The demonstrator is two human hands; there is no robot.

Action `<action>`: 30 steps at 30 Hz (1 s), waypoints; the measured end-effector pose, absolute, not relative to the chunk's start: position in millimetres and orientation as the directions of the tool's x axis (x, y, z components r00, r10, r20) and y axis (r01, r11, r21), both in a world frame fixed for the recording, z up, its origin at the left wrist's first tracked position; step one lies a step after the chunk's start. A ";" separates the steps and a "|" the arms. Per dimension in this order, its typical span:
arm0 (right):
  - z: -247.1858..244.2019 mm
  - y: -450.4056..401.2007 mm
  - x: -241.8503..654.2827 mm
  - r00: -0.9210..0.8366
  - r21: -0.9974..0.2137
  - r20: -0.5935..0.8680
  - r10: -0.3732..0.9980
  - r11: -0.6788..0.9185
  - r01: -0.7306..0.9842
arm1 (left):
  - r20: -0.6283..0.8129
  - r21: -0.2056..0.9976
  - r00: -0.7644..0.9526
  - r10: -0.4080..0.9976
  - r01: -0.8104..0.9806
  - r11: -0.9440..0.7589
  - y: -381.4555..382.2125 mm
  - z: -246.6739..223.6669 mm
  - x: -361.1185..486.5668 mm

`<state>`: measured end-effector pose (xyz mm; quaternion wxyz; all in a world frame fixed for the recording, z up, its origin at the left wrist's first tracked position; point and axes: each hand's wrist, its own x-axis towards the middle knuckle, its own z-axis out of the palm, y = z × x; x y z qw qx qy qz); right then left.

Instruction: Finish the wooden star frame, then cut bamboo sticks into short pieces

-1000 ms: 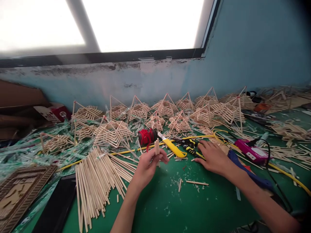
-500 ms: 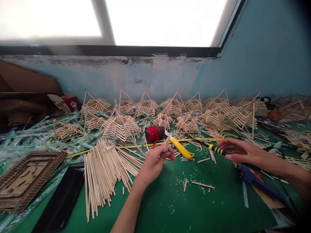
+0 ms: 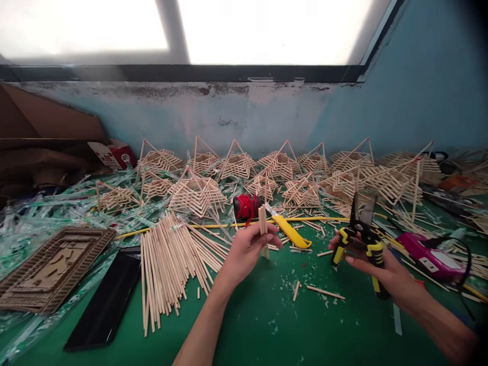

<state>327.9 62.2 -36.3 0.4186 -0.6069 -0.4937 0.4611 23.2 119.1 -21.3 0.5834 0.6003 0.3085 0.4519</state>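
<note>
Near the centre, my left hand pinches a few short wooden sticks held upright. At the right, my right hand is wrapped round the yellow and black handles of some cutters, whose blades point up and are spread apart. A fan of long wooden sticks lies left of my left hand. Just behind that hand are a spool of red thread and a yellow utility knife.
Stick frames stand in rows along the wall. A black phone and a cardboard piece lie left, among plastic strips. A magenta device with a cable is at the right. Stick offcuts are scattered on the green table.
My right hand has picked up the cutters, which now stand upright with blades apart. My left hand still holds its sticks, now more upright. The view has shifted slightly.
</note>
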 end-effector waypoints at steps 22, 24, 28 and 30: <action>-30.9 57.7 318.3 0.056 -0.869 -0.130 0.990 -0.141 0.474 | 0.141 0.979 0.454 0.880 -0.194 -0.056 118.8 -20.3 23.8; -31.1 57.5 315.4 0.036 -0.884 -0.097 0.995 -0.103 0.456 | 0.139 0.972 0.445 0.885 -0.230 -0.037 119.1 -23.0 25.6; -31.9 56.1 310.2 -0.015 -0.885 -0.085 0.996 -0.069 0.460 | 0.151 0.945 0.438 0.886 -0.326 0.000 119.8 -28.5 28.7; -31.2 54.9 307.7 -0.056 -0.830 -0.069 0.996 -0.027 0.557 | 0.154 0.949 0.456 0.877 -0.315 -0.003 119.7 -29.4 28.5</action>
